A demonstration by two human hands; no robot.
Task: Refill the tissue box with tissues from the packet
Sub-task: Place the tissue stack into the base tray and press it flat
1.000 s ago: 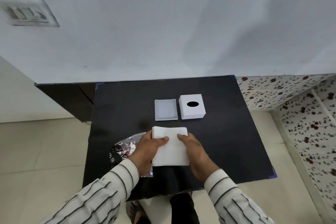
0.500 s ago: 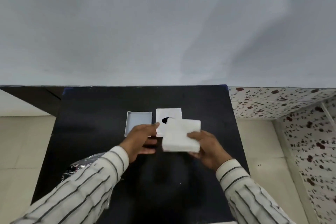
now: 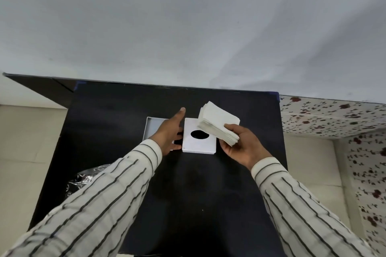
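A white tissue box cover (image 3: pixel 198 144) with a black oval hole lies on the black table (image 3: pixel 240 194). To its left sits the white open box tray (image 3: pixel 153 126), partly hidden by my left hand (image 3: pixel 170 133). That hand rests against the cover's left edge, fingers spread, thumb at the near corner. My right hand (image 3: pixel 242 146) holds a thick stack of white tissues (image 3: pixel 218 124), tilted, above the cover's right side. The crinkled clear packet (image 3: pixel 83 179) lies at the table's left edge, half behind my left sleeve.
A pale wall rises just behind the table. Beige floor lies to the left and a flower-patterned ledge and wall stand to the right. The near half of the table holds only my two striped sleeves.
My right hand carried the tissue stack from the near table up and right, over the cover, and tilted it. My left hand let go of the stack and reached to the cover's left edge.
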